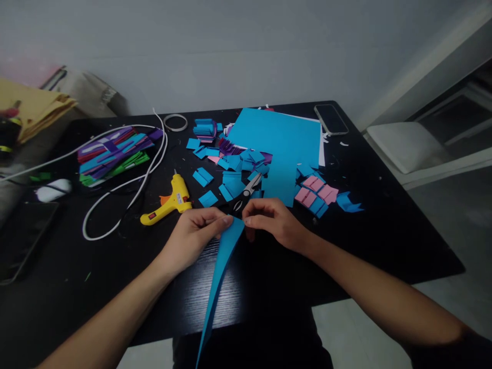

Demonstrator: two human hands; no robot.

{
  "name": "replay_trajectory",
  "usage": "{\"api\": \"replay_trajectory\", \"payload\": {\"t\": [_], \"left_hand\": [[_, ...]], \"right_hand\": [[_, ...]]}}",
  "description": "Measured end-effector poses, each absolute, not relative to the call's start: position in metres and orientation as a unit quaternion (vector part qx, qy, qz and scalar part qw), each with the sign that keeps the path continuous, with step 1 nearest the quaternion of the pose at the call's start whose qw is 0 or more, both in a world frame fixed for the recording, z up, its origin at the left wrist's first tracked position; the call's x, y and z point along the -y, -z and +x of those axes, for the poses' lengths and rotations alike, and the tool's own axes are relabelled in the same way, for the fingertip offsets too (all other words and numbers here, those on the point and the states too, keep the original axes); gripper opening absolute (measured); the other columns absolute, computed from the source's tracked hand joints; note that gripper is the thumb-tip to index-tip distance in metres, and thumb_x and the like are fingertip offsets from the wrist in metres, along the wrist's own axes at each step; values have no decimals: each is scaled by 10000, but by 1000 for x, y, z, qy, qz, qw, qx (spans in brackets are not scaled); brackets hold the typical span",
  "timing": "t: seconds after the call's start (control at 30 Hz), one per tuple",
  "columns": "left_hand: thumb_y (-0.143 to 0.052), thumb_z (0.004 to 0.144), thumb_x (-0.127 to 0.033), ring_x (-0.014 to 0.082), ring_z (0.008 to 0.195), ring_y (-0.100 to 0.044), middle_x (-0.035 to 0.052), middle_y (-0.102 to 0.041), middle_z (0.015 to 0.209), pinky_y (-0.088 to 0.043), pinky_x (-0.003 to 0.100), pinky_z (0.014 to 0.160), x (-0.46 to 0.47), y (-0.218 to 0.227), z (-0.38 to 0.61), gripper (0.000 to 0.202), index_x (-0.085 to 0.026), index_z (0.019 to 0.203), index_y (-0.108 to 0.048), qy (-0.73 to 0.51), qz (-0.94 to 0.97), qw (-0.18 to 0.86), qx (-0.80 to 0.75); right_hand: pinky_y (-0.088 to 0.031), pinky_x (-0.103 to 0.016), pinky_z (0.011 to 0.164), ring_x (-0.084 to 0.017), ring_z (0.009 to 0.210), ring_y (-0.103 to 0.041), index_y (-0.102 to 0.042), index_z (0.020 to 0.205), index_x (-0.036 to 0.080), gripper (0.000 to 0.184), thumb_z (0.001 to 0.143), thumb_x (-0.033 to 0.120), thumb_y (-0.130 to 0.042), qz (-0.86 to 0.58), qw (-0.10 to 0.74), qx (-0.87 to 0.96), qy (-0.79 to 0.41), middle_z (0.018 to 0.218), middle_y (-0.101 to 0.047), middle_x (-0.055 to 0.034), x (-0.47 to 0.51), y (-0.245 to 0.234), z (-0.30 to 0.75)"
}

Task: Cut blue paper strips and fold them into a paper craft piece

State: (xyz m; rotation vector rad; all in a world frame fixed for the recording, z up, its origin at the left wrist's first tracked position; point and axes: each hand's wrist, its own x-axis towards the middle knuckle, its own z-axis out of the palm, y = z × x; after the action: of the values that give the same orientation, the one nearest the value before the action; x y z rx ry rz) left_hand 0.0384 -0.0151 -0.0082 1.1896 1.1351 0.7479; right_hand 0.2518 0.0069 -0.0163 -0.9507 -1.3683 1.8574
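Note:
A long strip of blue paper (pixel 222 261) runs from between my hands down past the table's front edge. My left hand (pixel 198 233) pinches its upper left corner between thumb and fingers. At the opposite upper corner, my right hand (pixel 279 223) holds the strip with thumb and forefinger closed. Just beyond my fingers lie scissors (pixel 251 185), their handles partly hidden by paper and hands. Folded blue paper pieces (pixel 232 184) are scattered around them. To the left rests a yellow glue gun (pixel 175 200).
A large blue sheet (pixel 277 130) lies at the back, with a phone (pixel 331 119) to its right. Joined pink and blue pieces (pixel 315 195) sit right of centre. Bundled coloured strips (pixel 115 154), a white cable (pixel 86 225) and a tape ring (pixel 176 122) occupy the left side.

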Motion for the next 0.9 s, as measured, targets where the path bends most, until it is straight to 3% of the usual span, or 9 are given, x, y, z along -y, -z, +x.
{"api": "replay_trajectory", "payload": {"t": [0.27, 0.43, 0.6, 0.7, 0.8, 0.9], "left_hand": [[-709, 879, -442, 94, 551, -437, -24, -536, 597, -342, 220, 535, 16, 4, 42, 346, -150, 694, -684, -309, 535, 612, -494], [-720, 871, -373, 95, 545, -458, -31, -546, 593, -379, 214, 539, 10, 4, 33, 260, -170, 713, -688, -287, 556, 613, -483], [-756, 846, -382, 94, 530, -469, -17, -563, 598, -381, 205, 499, -3, -4, 8, 270, -167, 690, -705, -227, 598, 600, -480], [-760, 843, -409, 135, 553, -602, 38, -681, 627, -487, 225, 535, -14, -12, -13, 283, -164, 703, -740, -197, 593, 616, -480], [-854, 751, -369, 167, 600, -677, 85, -742, 683, -564, 237, 584, -23, -17, -30, 231, -154, 720, -776, -283, 556, 579, -525], [-866, 742, -332, 148, 572, -662, 53, -737, 684, -564, 220, 549, -25, -16, -35, 190, -173, 742, -762, -422, 469, 552, -545]], "right_hand": [[-441, -235, 561, -115, 602, -590, -669, 814, 166, 297, 845, 425, -811, -375, 312, 555, -674, 661, -610, 28, -5, 16, 247], [-487, -261, 581, -122, 607, -603, -669, 809, 180, 327, 861, 481, -786, -396, 371, 559, -627, 690, -625, 18, -12, 16, 252], [-537, -282, 645, -129, 638, -629, -671, 818, 193, 276, 882, 443, -767, -435, 461, 526, -567, 725, -641, 12, -29, 16, 265], [-562, -293, 670, -140, 668, -648, -665, 824, 201, 254, 872, 423, -778, -450, 504, 488, -553, 745, -634, 8, -36, 16, 271], [-574, -293, 662, -147, 684, -651, -652, 804, 208, 257, 866, 424, -777, -448, 524, 465, -556, 725, -611, 13, -38, 14, 273], [-569, -284, 651, -143, 675, -654, -647, 787, 198, 224, 868, 376, -755, -428, 490, 466, -600, 714, -616, 14, -36, 12, 275]]}}
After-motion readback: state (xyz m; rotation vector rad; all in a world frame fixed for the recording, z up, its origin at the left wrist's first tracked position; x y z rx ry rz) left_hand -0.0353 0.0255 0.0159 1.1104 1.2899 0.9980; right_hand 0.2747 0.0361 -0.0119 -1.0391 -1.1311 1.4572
